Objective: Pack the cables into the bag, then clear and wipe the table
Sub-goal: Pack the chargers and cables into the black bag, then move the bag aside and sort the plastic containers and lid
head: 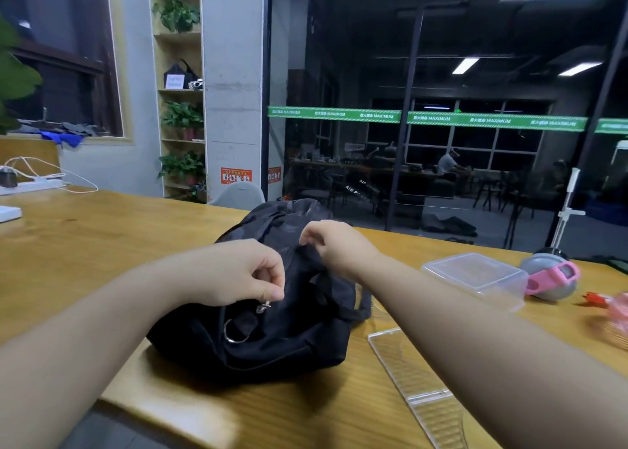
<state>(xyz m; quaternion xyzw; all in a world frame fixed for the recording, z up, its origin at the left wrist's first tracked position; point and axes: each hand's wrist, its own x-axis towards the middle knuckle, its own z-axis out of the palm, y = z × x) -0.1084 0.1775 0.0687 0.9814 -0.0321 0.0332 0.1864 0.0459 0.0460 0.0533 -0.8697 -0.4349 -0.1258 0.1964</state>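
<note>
A black fabric bag (272, 333) lies on the wooden table (85, 244) in front of me. My left hand (238, 272) rests on its near top and pinches a small metal zipper pull (263, 307). A silver ring (234, 333) hangs from the bag just below it. My right hand (333, 244) pinches a fold of the bag's black fabric farther back. No cables show near the bag.
A clear plastic box (475, 278) stands to the right, with a clear flat lid (418, 377) nearer me. A grey and pink round object (550, 275) and a blurred red-pink item (611, 309) lie at far right. A white power strip with cords (34, 183) sits far left.
</note>
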